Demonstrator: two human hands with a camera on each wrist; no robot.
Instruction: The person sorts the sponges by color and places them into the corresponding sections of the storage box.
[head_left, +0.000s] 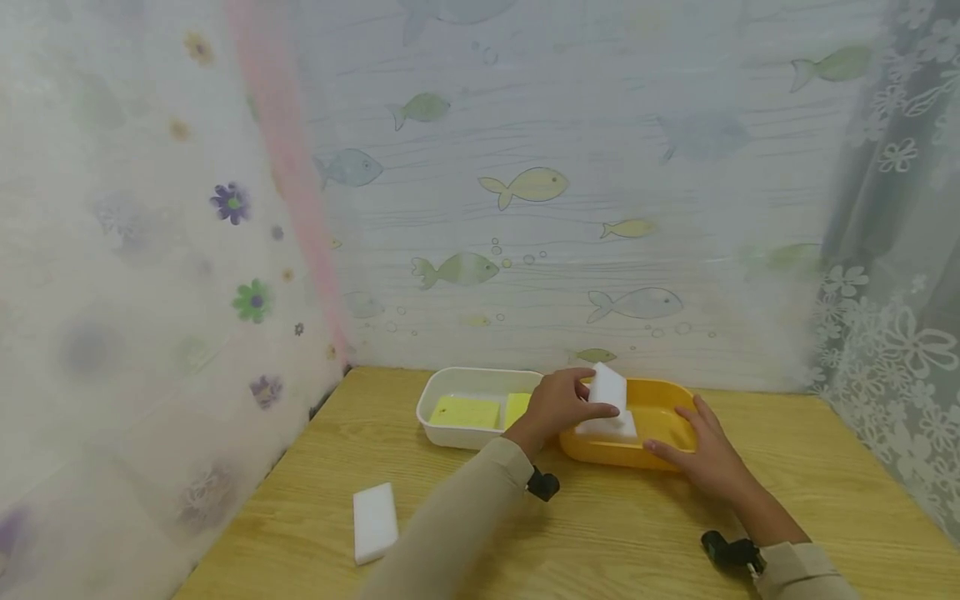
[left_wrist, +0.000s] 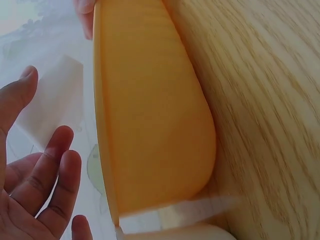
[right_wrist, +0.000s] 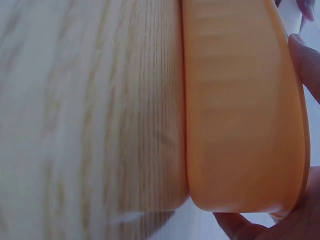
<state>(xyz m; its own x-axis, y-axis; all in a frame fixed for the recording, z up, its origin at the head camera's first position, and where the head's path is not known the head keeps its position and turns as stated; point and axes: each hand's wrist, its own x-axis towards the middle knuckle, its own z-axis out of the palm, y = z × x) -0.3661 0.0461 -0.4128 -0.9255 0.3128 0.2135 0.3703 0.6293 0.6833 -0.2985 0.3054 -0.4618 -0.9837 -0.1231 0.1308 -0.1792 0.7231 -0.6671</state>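
Observation:
My left hand (head_left: 558,406) holds a white sponge block (head_left: 609,388) between thumb and fingers, tilted up over the left end of the orange tub (head_left: 600,455). Beneath it, another white block (head_left: 626,425) lies inside the tub. In the left wrist view, the held sponge (left_wrist: 55,95) shows pale behind the thumb and fingers of the left hand (left_wrist: 35,195). My right hand (head_left: 708,454) grips the tub's right end, its thumb at the near rim and its fingers round the far side. The right wrist view shows that hand (right_wrist: 300,220) against the orange wall (right_wrist: 245,125).
Left of the orange tub stands a white tub (head_left: 457,437) with yellow sponges (head_left: 465,412) in it. A single white block (head_left: 375,522) lies on the wooden table (head_left: 300,508) at the front left. A fish-printed curtain (head_left: 525,250) hangs behind the table.

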